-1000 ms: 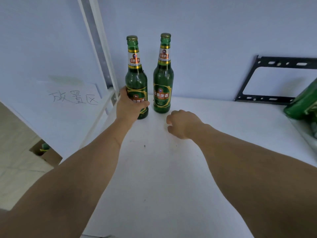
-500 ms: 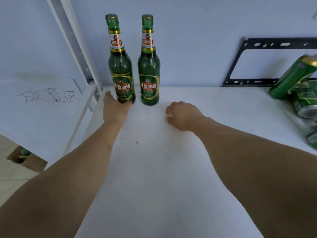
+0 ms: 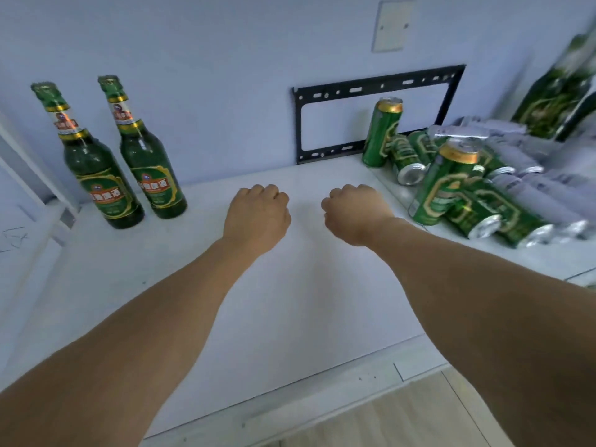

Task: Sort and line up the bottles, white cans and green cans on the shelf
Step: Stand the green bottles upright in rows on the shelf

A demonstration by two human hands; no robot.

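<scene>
Two green beer bottles stand upright side by side at the back left of the white shelf [image 3: 290, 301]: one bottle [image 3: 96, 175] on the outside, the second bottle [image 3: 151, 169] just right of it. My left hand [image 3: 258, 217] and my right hand [image 3: 354, 214] hover over the middle of the shelf, fingers curled under, holding nothing. At the right lies a jumbled pile. A green can [image 3: 382, 133] stands at the back and another green can [image 3: 445, 185] stands nearer. Several green cans [image 3: 406, 159] and white cans [image 3: 541, 201] lie on their sides. Another green bottle [image 3: 554, 91] leans, blurred, at the far right.
A black metal bracket [image 3: 371, 85] leans on the blue wall behind the shelf. A white shelf post [image 3: 19, 175] rises at the far left. The shelf's front edge [image 3: 290, 395] drops to a wooden floor.
My left hand let go of the outer bottle and moved right to mid-shelf, curling its fingers. My view swung right, bringing the can pile into sight.
</scene>
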